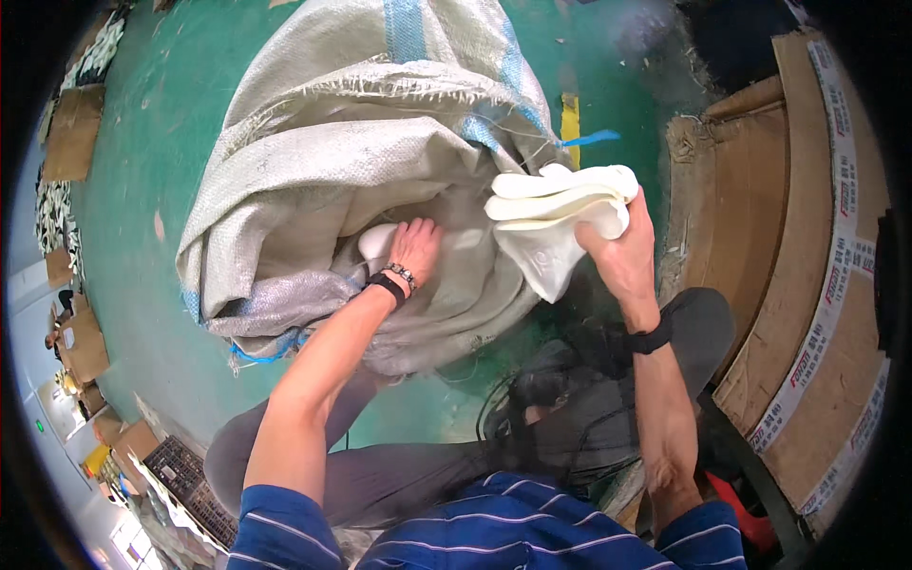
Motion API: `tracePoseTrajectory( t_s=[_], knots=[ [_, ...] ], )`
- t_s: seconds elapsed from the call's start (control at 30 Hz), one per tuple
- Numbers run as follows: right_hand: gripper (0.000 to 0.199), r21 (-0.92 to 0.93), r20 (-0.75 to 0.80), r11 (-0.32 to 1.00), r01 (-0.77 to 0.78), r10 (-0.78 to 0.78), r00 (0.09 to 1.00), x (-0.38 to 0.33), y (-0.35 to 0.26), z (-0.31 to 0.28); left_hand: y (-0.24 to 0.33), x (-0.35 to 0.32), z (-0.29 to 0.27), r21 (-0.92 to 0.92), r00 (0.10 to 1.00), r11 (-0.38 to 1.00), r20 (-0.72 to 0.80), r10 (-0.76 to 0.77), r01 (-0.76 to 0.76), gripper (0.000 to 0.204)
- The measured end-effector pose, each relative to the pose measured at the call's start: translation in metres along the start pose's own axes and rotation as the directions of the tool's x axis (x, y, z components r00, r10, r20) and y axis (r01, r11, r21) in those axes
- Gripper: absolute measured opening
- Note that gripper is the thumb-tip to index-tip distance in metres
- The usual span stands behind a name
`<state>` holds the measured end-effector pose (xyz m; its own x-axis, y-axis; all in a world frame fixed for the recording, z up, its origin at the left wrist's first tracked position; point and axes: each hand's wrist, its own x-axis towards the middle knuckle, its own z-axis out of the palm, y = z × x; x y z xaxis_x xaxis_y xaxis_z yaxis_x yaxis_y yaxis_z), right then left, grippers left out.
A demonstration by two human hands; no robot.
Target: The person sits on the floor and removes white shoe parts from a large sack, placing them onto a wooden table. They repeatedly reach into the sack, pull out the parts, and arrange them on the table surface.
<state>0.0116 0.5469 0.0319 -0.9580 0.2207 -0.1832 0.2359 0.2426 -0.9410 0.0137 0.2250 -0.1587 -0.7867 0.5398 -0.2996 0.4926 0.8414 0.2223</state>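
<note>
My right hand (622, 249) is closed round a small stack of white insole-like pieces (560, 204), thumb on the near side, held above the right edge of the sack. The pieces are soft-looking, with rounded ends, and lie one on another. Inside the mouth of a large woven sack (313, 157), off-white with blue stripes, my left hand (415, 249) reaches down with bent fingers. Beside it lies another white, rounded piece (377, 242), partly covered by the hand. The fingertips of the left hand are hidden, so its grip does not show.
Cardboard (807, 237) with printed tape stands close on my right. The green floor (142, 228) bears a yellow strip (570, 128) beyond the sack. Far left are more cardboard boxes (74, 133) and a dark crate (190, 480). My bent legs (399, 480) flank the near side.
</note>
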Motion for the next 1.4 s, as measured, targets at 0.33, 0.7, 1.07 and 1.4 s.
tracePoseTrajectory(
  t_s=[0.33,0.7,1.07,1.4],
  knots=[
    [0.058,0.043,0.004,0.999,-0.023,0.023,1.000,0.008,0.034,-0.003,-0.005,-0.011,-0.064,-0.104,0.971,0.988,0.222,-0.091,0.116,0.051],
    [0.056,0.226,0.574,0.974,-0.033,-0.106,0.812,0.011,0.003,-0.025,-0.043,-0.008,-0.178,-0.732,0.929,0.572,0.302,-0.213,0.369,0.049],
    [0.051,0.295,0.801,0.955,0.032,-0.265,0.537,0.001,-0.018,0.001,0.038,-0.017,-0.173,-0.903,0.954,0.357,0.150,-0.259,0.239,0.059],
    [0.079,-0.050,0.615,0.948,0.313,-0.218,0.758,-0.042,0.046,0.078,0.050,-0.023,-0.115,-0.731,0.993,0.672,0.071,-0.098,0.119,0.060]
  ],
)
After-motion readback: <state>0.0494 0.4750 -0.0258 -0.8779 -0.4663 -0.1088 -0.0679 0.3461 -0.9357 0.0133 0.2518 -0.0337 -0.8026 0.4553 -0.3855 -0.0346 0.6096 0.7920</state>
